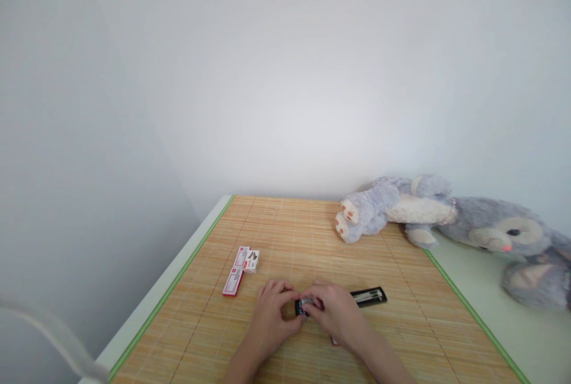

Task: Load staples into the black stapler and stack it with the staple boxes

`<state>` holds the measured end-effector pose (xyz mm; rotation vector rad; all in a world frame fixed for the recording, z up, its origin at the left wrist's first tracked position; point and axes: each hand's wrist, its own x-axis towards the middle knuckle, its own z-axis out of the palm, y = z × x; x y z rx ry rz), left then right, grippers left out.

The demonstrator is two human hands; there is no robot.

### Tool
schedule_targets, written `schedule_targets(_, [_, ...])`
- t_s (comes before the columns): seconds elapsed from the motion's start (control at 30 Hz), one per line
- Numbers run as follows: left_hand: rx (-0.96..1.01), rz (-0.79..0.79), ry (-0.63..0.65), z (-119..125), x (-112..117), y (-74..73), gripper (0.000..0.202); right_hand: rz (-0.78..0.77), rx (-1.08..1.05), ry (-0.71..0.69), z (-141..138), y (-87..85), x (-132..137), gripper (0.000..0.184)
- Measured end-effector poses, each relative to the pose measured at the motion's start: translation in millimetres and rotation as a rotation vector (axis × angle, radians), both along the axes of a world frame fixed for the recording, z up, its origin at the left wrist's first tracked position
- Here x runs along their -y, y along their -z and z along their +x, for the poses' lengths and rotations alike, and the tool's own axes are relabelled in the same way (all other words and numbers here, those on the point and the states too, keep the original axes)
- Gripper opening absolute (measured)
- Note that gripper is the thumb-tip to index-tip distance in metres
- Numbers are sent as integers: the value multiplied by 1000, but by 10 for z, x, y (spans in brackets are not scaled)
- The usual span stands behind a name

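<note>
A black stapler [369, 297] lies opened out on the bamboo mat, its metal inner strip showing at the right end. My left hand [270, 314] grips the stapler's left end between thumb and forefinger. Over its middle, my right hand [333, 311] is closed, with thumb and fingertips pinched at the left end. A small greyish bit shows at those fingertips, too small to name. Under my right wrist a red-and-white edge [333, 341] peeks out, mostly hidden. To the left, red-and-white small boxes [236, 271] lie in a row, and a white box [252, 261] with a stapler-like picture touches them.
The bamboo mat [285, 235] with green edging covers most of the white table [477, 295]. A grey plush toy [419, 208] lies along the back right by the wall. At the lower left, a blurred pale curved thing [57, 339] juts into view.
</note>
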<state>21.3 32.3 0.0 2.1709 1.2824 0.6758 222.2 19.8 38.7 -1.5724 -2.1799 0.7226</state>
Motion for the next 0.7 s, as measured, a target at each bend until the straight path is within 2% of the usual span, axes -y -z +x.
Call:
schedule_targets(0.37, [7, 5, -3, 7, -2, 4, 34, -9, -32, -8, 76, -26, 10, 16])
schedule_targets(0.7, [7, 9, -11, -3, 3, 6, 34, -45, -98, 77, 64, 122, -32, 15])
